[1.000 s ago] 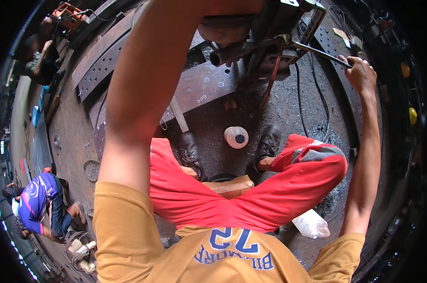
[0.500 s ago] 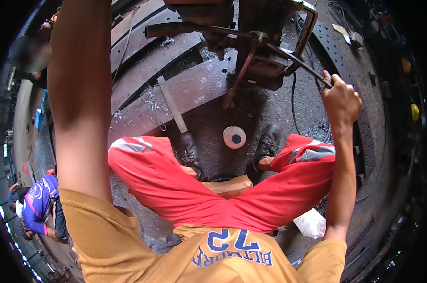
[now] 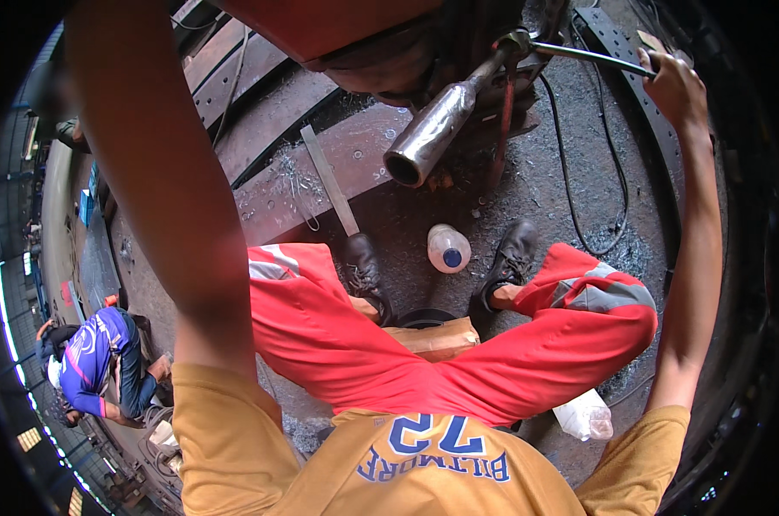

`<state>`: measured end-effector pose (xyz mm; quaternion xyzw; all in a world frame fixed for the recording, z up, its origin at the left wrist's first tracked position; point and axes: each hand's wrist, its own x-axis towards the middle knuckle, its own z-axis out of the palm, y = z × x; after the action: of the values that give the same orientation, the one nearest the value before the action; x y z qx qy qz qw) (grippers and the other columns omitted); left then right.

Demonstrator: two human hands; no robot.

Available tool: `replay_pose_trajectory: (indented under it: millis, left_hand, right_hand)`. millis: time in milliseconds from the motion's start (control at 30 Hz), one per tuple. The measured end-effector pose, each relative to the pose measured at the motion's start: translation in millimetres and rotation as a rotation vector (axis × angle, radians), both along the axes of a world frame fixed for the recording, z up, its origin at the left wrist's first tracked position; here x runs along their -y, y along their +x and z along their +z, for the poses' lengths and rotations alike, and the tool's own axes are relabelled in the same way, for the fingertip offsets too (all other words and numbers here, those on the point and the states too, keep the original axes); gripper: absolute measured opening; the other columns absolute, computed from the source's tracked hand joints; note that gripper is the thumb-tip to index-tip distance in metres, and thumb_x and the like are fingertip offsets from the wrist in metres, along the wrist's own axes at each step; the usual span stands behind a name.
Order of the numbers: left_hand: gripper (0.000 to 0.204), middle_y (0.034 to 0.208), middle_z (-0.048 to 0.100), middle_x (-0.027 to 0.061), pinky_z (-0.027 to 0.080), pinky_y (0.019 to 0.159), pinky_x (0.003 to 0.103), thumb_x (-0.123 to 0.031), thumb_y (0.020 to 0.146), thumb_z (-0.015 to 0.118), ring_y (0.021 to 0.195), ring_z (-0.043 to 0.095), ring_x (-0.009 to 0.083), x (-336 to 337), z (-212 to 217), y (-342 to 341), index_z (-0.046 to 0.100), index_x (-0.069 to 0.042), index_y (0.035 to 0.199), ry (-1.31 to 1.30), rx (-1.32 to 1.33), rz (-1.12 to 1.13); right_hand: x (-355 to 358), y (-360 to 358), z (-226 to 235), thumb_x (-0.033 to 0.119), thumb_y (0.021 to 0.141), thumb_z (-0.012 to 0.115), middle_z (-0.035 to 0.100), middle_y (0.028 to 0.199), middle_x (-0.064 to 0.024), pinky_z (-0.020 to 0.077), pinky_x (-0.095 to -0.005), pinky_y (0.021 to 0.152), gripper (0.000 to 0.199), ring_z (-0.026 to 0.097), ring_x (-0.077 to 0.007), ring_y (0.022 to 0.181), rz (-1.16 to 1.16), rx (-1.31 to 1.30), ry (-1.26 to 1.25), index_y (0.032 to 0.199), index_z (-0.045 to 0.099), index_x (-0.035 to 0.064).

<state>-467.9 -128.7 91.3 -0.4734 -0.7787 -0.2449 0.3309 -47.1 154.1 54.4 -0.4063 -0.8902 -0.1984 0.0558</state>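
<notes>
My right hand is raised at the upper right and closed around the end of a long thin metal handle. The handle runs left to a fitting under a dark machine with a red body. A shiny steel pipe sticks out below that fitting, its open end facing me. My left arm reaches up past the top left edge, and its hand is out of the picture. I sit with red trousers and black shoes.
A plastic bottle with a blue cap stands between my feet. A flat metal bar lies on rusty steel plates. A black cable loops over the gritty floor. Another bottle lies by my right hip. A person in blue crouches far left.
The view has tilted, bringing the shiny pipe and red body into sight. My right hand, still on the handle, has gone up toward the upper right. My left arm stays raised.
</notes>
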Motion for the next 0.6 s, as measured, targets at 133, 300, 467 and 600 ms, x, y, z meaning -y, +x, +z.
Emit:
replay_pose_trajectory:
  millis: [133,300,467,600]
  left_hand:
    - [0.022,0.075,0.064,0.0133,0.052,0.059,0.033,-0.02,0.089,0.06,0.062,0.065,0.0233,-4,11,-4,0.068,-0.003,0.1,0.003,-0.054,-0.003]
    - [0.021,0.074,0.065,0.0137,0.053,0.06,0.033,-0.018,0.089,0.059,0.063,0.066,0.0239,-1,22,-11,0.069,-0.003,0.099,0.022,-0.068,0.026]
    - [0.02,0.072,0.066,0.0142,0.054,0.062,0.034,-0.017,0.088,0.059,0.063,0.067,0.0246,-11,34,-15,0.07,-0.003,0.098,0.029,-0.066,0.018]
    - [0.02,0.071,0.066,0.0146,0.055,0.063,0.034,-0.016,0.088,0.059,0.063,0.067,0.0252,-10,49,-16,0.071,-0.003,0.097,0.045,-0.092,0.02]
  right_hand:
    - [48,16,-12,0.042,0.1,0.048,0.073,0.097,-0.0173,0.0563,-0.0455,0.085,0.04,0.07,-0.0379,0.091,-0.119,-0.062,0.132,0.101,0.074,0.0113]
    - [162,-22,15,0.041,0.103,0.042,0.074,0.089,-0.0175,0.0586,-0.0488,0.076,0.045,0.072,-0.0387,0.084,-0.364,-0.009,-0.012,0.094,0.073,0.0111]
    - [217,-38,13,0.043,0.103,0.045,0.071,0.077,-0.02,0.0582,-0.0503,0.067,0.041,0.072,-0.0406,0.076,-0.382,-0.012,-0.055,0.091,0.068,0.0109]
    - [193,-16,1,0.042,0.102,0.046,0.071,0.073,-0.0198,0.0584,-0.0483,0.063,0.039,0.072,-0.0396,0.072,-0.263,0.011,0.041,0.089,0.068,0.0126]
